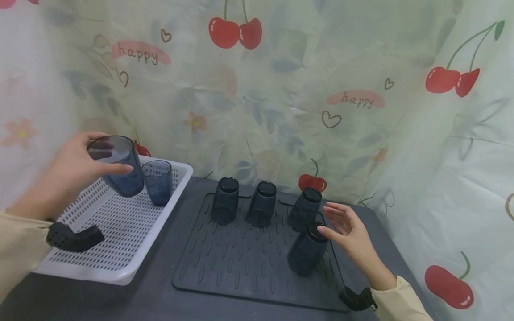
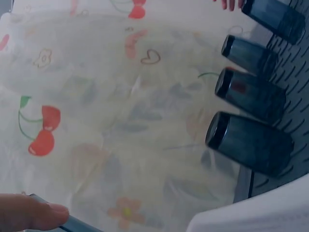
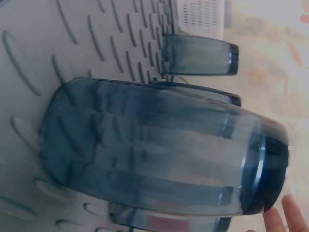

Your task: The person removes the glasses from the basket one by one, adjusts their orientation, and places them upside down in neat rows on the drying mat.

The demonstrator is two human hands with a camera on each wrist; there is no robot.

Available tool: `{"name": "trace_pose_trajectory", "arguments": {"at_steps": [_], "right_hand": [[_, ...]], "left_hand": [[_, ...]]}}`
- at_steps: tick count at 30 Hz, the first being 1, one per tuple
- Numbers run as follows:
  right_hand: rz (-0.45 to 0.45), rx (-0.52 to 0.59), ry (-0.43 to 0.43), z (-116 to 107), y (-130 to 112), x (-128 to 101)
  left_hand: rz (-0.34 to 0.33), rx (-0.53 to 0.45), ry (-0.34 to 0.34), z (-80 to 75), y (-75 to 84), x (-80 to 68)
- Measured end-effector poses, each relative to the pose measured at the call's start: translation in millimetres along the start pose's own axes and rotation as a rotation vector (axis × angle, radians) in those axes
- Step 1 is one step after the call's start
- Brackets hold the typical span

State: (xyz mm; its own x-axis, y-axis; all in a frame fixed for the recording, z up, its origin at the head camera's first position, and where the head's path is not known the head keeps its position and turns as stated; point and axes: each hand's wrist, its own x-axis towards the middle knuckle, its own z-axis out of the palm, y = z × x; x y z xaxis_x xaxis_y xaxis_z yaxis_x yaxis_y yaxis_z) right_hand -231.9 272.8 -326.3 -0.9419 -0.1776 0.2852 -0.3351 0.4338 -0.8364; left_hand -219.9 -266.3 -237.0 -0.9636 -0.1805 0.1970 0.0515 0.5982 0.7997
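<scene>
My left hand (image 1: 114, 159) grips a dark blue translucent cup (image 1: 117, 166), upright and slightly tilted, above the white perforated tray (image 1: 120, 232). In the left wrist view only my thumb (image 2: 29, 212) and a bit of the cup's rim (image 2: 72, 224) show. A second cup (image 1: 158, 182) stands upright in the tray. Several cups stand upside down on the black ribbed mat (image 1: 237, 263). My right hand (image 1: 327, 218) is open beside the front right cup (image 1: 307, 249), thumb tip at its upturned base; I cannot tell whether it touches. That cup (image 3: 159, 150) fills the right wrist view, with my fingertips (image 3: 289, 217) beside its base.
Three inverted cups (image 1: 225, 199) (image 1: 261, 203) (image 1: 304, 208) line the mat's far edge. A cherry-print curtain (image 1: 281, 89) hangs close behind the dark table (image 1: 152, 298). The tray overhangs the table's left side. Bare mat lies in front of the cup row.
</scene>
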Motion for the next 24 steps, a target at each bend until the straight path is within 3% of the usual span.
{"name": "trace_pose_trajectory", "arguments": {"at_steps": [8,12,15,18,24], "right_hand": [[-0.072,0.054,0.022,-0.1,-9.6,1.1],[-0.105,0.075,0.037,1.9,-13.9,1.6],[-0.121,0.091,0.042,3.4,-16.7,1.7],[-0.141,0.106,0.045,5.4,-19.4,1.6],[-0.180,0.164,0.030,12.7,-26.2,1.1]], "left_hand": [[0.046,-0.098,0.102,15.6,12.5,-17.5],[0.091,-0.210,0.157,24.9,18.8,-25.9],[0.128,-0.356,0.141,30.9,22.4,-32.6],[0.159,-0.437,0.106,37.9,24.8,-39.4],[0.207,-0.361,0.055,56.6,30.6,-53.0]]}}
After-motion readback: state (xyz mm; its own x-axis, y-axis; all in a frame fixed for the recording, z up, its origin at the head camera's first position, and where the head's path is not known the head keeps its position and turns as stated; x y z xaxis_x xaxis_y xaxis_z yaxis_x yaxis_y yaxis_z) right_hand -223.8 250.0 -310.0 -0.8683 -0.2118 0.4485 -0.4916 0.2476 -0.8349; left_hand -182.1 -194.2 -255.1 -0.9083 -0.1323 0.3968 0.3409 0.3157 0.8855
